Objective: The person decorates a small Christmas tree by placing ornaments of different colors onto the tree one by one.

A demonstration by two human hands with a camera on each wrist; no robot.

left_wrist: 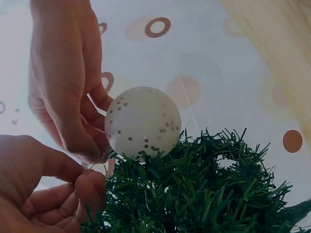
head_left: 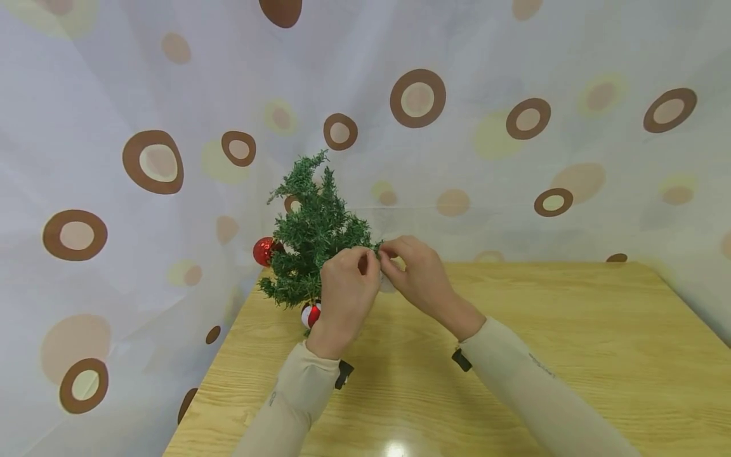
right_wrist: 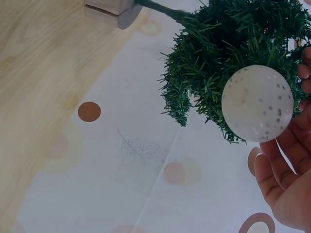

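Observation:
A small artificial Christmas tree (head_left: 314,222) stands at the table's far left. At its right side my left hand (head_left: 348,282) and right hand (head_left: 419,273) meet, thumbs and fingertips pinched close together. Below the right fingertips hangs a white Christmas ball (left_wrist: 143,121) with dark dots, against the green branch (left_wrist: 180,189). In the left wrist view, the right fingers pinch at the ball's silver cap (left_wrist: 110,153). Left thumb and forefinger pinch beside the branch tip, seemingly on the ball's thin string; the string is barely visible. Most of the ball is hidden in the head view.
A shiny red ball (head_left: 264,251) hangs on the tree's left, and a red-and-white ball (head_left: 311,315) hangs low at its front. The tree's base (right_wrist: 109,9) rests on the wooden table (head_left: 542,330). A patterned curtain (head_left: 485,63) surrounds the table's back and left.

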